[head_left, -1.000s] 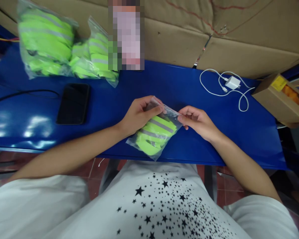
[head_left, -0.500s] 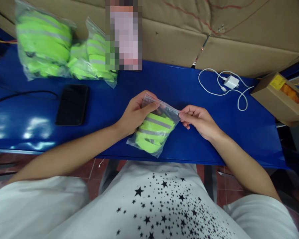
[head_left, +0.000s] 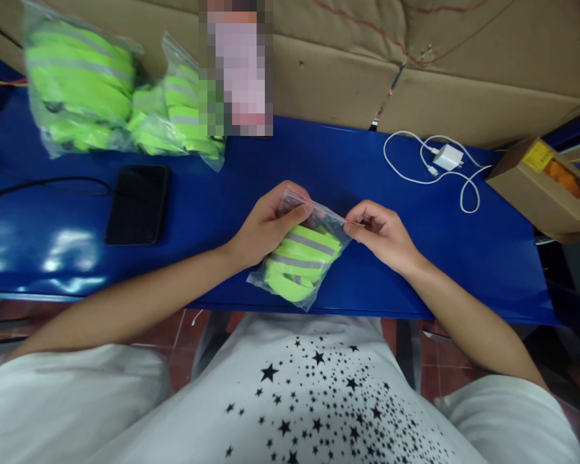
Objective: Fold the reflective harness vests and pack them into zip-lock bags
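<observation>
A clear zip-lock bag (head_left: 314, 298) hangs tilted between my hands over the front of the blue table. Inside it lies a folded neon-yellow strap or vest (head_left: 302, 261) with grey reflective bands; which of the two I cannot tell. My left hand (head_left: 275, 222) grips the bag's upper left side, thumb on top near the red-lined seal. At the other end of the seal, my right hand (head_left: 379, 233) pinches the corner between thumb and fingers. Whether the seal is closed is too small to make out.
Two larger bags of neon-yellow reflective pieces (head_left: 80, 71) stand at the back left, beside a blurred-out patch. A black phone-like device (head_left: 138, 205) lies before them. A white charger (head_left: 447, 156) with its cable and a cardboard box (head_left: 536, 187) are on the right of the blue table (head_left: 444, 258).
Both hands and the bag have shifted slightly downward. My right hand has moved a little left along the seal's end, its fingers curled closer around the corner.
</observation>
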Demonstrator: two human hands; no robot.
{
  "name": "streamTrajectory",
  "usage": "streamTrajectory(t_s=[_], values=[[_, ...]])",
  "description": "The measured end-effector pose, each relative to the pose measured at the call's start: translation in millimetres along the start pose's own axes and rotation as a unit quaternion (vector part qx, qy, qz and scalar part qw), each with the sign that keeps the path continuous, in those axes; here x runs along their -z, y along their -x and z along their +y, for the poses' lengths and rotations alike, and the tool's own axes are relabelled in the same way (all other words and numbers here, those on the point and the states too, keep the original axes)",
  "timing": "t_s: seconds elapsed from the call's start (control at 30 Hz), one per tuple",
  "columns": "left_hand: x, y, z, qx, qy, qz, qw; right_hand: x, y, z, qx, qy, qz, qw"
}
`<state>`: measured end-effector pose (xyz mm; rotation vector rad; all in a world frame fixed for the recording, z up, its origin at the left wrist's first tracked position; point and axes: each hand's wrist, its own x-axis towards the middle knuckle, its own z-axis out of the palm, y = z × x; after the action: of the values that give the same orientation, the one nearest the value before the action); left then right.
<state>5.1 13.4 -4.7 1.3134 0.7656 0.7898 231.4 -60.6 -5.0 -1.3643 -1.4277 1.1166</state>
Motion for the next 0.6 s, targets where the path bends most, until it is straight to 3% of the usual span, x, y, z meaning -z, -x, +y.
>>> streamTrajectory(t_s=[0.23,0.6], values=[[-3.2,2.8,-0.7,-0.013,-0.039,-0.008,0.999,-2.6,1.5,-1.0,-0.022,-0.011,-0.017,1.0],[-3.7,4.0,-0.7,-0.021,-0.119,-0.057,0.991,-7.1,5.2,1.5,0.004,0.021,-0.031,0.999]])
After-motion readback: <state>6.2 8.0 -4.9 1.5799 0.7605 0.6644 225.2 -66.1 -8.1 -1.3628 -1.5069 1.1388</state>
